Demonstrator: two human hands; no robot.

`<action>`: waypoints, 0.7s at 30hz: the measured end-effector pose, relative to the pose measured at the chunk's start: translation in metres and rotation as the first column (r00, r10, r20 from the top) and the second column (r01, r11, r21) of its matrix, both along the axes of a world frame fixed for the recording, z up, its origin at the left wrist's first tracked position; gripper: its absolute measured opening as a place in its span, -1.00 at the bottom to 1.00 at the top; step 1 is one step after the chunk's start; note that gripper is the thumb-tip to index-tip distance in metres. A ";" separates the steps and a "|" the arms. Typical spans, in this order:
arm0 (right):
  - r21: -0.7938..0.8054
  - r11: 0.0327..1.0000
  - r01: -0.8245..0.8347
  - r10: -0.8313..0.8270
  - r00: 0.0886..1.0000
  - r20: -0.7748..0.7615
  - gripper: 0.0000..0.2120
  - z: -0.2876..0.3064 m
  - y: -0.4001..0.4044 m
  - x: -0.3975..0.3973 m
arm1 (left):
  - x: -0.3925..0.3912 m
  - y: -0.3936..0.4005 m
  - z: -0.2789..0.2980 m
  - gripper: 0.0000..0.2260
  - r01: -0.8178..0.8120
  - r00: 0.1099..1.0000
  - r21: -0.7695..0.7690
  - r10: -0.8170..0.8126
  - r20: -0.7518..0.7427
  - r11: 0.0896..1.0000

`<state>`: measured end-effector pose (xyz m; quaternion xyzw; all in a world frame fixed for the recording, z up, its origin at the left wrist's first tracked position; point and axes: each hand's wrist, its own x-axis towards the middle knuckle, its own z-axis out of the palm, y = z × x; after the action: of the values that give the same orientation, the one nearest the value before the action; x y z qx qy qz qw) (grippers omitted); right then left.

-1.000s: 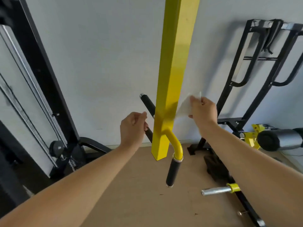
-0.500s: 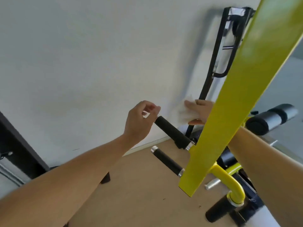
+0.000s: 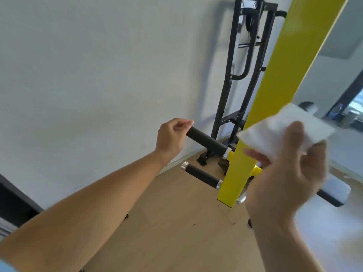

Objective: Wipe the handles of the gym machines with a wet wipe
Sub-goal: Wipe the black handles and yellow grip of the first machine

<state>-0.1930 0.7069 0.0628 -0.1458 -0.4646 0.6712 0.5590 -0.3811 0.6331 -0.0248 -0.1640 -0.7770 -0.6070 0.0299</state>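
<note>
Across the lower frame, a wooden floor meets a white wall; a black rack stands at upper centre. Left hand, fingers curled, grips the end of the upper black handle on the yellow beam. Right hand, blurred at right, pinches the wet wipe. A lower handle sits below.

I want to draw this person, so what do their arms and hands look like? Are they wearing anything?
Both arms are bare from the wrist up as far as the picture shows. The left hand and the right hand have no gloves, rings or watch that I can see. A tiny bit of light blue cloth, maybe a sleeve, peeks in at the bottom left corner.
</note>
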 end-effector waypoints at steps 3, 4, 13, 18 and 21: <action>-0.271 0.903 -0.332 0.385 0.907 0.171 -0.87 -0.024 -0.035 -0.007 | -0.007 -0.007 0.009 -0.77 0.054 0.994 0.018 -0.055 0.097 0.998; -0.334 0.867 -0.370 0.445 0.877 0.181 -0.87 -0.026 -0.039 -0.012 | -0.011 -0.008 0.008 -0.78 0.089 0.986 0.046 -0.095 0.139 0.995; 0.799 0.541 -0.261 -0.605 0.539 0.586 -0.87 -0.058 0.000 -0.087 | -0.028 -0.012 -0.001 -0.80 0.293 0.952 -0.005 -0.291 0.090 0.956; 0.808 0.396 -0.437 -0.627 0.514 0.585 -0.54 -0.102 -0.024 -0.097 | -0.033 -0.021 -0.007 -0.77 0.398 0.890 0.204 -0.431 0.153 0.894; 0.889 0.309 -0.339 -0.722 0.525 0.451 -0.67 -0.094 -0.012 -0.104 | -0.038 -0.023 -0.010 -0.78 0.436 0.880 0.186 -0.461 0.117 0.880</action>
<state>-0.2966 0.6951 -0.0311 -0.1577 -0.9288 0.0310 0.3339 -0.4194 0.6106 -0.0347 -0.2884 -0.6683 -0.6666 -0.1610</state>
